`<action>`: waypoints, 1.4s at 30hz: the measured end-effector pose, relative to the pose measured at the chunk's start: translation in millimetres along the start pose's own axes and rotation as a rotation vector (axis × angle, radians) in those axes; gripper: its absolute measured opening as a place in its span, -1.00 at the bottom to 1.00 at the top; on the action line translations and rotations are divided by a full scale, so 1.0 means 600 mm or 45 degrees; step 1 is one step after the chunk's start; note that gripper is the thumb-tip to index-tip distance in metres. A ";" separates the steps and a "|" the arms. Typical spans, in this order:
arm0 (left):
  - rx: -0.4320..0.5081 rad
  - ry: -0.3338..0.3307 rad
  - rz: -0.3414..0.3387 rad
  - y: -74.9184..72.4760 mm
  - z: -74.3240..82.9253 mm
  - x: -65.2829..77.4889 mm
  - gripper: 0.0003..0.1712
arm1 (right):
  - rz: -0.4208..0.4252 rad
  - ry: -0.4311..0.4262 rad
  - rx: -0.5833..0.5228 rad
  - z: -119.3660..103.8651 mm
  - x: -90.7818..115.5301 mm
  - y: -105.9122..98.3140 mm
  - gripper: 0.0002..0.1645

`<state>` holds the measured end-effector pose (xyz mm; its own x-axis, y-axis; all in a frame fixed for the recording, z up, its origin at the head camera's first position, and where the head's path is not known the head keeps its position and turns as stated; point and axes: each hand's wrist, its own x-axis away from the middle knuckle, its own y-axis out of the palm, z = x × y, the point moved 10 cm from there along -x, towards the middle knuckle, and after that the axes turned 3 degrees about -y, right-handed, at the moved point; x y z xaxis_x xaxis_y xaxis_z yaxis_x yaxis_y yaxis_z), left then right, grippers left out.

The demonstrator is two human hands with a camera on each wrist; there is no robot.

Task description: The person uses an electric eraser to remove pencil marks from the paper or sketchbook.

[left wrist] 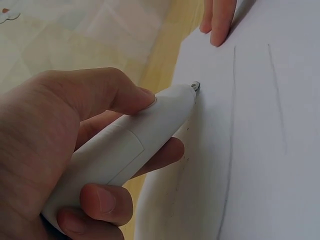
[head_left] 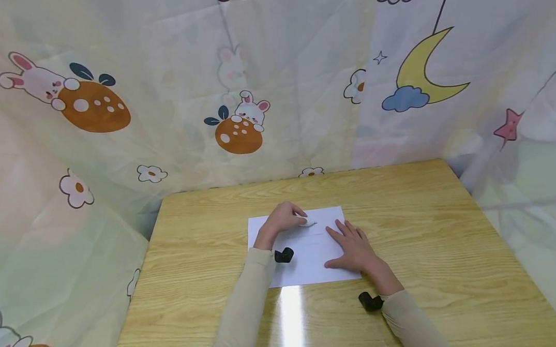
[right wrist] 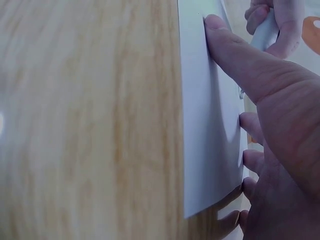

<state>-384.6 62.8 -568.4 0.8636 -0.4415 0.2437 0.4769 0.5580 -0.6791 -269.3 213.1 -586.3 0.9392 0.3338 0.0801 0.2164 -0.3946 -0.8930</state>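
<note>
My left hand (head_left: 285, 218) holds a fat white pen with a narrow metal tip, which looks like a correction pen (left wrist: 132, 137), between thumb and fingers. Its tip points right, close over the far part of a white sheet of paper (head_left: 301, 273); I cannot tell whether it touches. Two thin grey lines (left wrist: 232, 125) run across the sheet in the left wrist view. Spread out on the paper's right side lies my right hand (head_left: 353, 246), thumb and fingertips resting on it. In the right wrist view its thumb (right wrist: 232, 47) presses near the sheet's edge.
A wood-grain table (head_left: 194, 273) bears the sheet, with a bright glare strip in front of it. Printed cloth (head_left: 178, 102) hangs behind and beside the table. Black camera mounts (head_left: 371, 302) sit at both wrists.
</note>
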 end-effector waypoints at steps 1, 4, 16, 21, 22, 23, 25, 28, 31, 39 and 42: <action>-0.003 -0.011 0.004 -0.001 -0.002 0.000 -0.80 | -0.003 -0.001 0.001 -0.001 0.000 0.000 0.23; -0.018 -0.050 0.024 -0.005 -0.011 0.001 -0.82 | -0.007 -0.009 -0.004 -0.004 -0.002 0.000 0.23; -0.040 -0.030 0.026 -0.008 0.000 0.007 -0.80 | -0.017 0.000 -0.004 0.004 -0.006 0.010 0.25; -0.042 -0.018 0.035 -0.010 0.000 0.004 -0.79 | -0.002 -0.004 -0.005 -0.001 -0.004 0.001 0.24; -0.040 -0.008 0.036 -0.009 0.002 0.003 -0.79 | 0.001 -0.002 -0.004 -0.001 -0.003 0.000 0.24; -0.039 -0.004 0.034 -0.007 0.004 0.002 -0.79 | 0.003 -0.003 -0.002 -0.001 -0.004 0.000 0.23; -0.043 0.000 0.028 -0.004 0.007 0.001 -0.79 | 0.002 -0.001 0.000 -0.001 -0.004 0.000 0.23; -0.046 -0.024 0.026 -0.003 0.005 0.002 -0.79 | -0.006 0.002 0.000 -0.001 -0.004 0.002 0.23; -0.053 -0.054 0.035 -0.004 0.000 0.002 -0.80 | -0.007 0.003 0.000 0.000 -0.004 0.003 0.22; -0.048 0.005 0.030 0.000 0.008 -0.004 -0.80 | 0.002 0.001 0.009 0.003 -0.004 0.004 0.23; -0.029 -0.024 0.030 0.001 0.002 -0.003 -0.82 | -0.002 0.001 0.013 0.004 -0.004 0.006 0.24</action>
<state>-385.8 64.8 -568.5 0.8776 -0.4149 0.2401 0.4526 0.5522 -0.7002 -271.5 212.7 -590.7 0.9392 0.3335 0.0819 0.2152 -0.3856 -0.8972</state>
